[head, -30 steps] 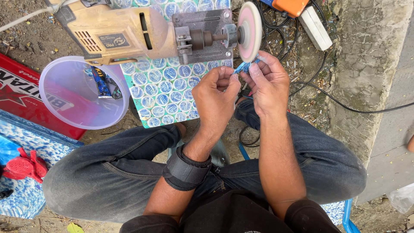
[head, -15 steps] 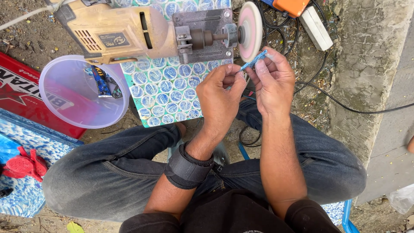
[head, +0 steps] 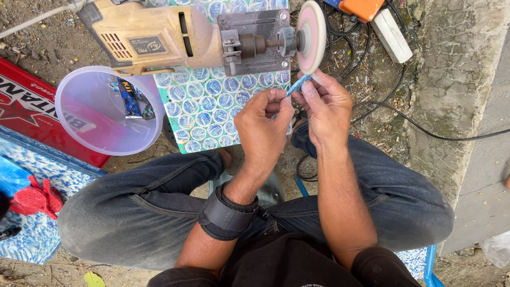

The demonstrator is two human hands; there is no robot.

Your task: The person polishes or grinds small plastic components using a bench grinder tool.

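The left hand [head: 264, 123] and right hand [head: 325, 106] together pinch a small blue piece [head: 297, 85] between fingertips, held at the lower edge of the pink buffing wheel [head: 310, 36]; contact appears likely but cannot be confirmed. The wheel is mounted on a tan motor tool [head: 154, 34] resting on a patterned worktop [head: 204, 109]. A clear plastic tub [head: 101, 114] lies beside it.

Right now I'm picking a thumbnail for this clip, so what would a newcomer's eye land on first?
Probably the two hands at centre, left hand and right hand, pinching a small blue piece against the pale pink polishing wheel. That wheel is driven by a tan power tool lying across the top, on a board patterned with blue circles. A clear plastic tub sits to the left.
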